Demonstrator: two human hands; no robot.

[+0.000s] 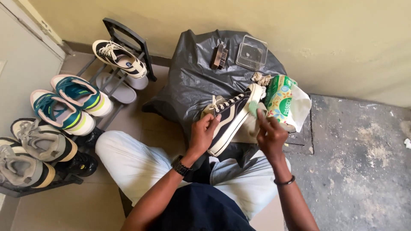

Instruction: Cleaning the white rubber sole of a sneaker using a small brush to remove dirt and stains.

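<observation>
Dark navy canvas high-top sneaker with white laces and white rubber sole [233, 117] held over grey plastic sheet [192, 81], in front of knees. Long axis set diagonal: heel near left hand [204, 131], toe up and away toward right. Left hand clasped on upper by laces. Right hand [269, 134] nearer toe; pale green cloth [253, 107] pinched and pressed to white sole edge. Green floral tissue pack [280, 98] just beside toe. Wooden brush [219, 56] and clear plastic box [251, 52] left farther off.

A soft green tissue pack [280, 99] with a floral print lay just right of the sneaker you held, atop a white bag. Farther back, a clear square plastic container [252, 52] sat on the black sheet.
</observation>
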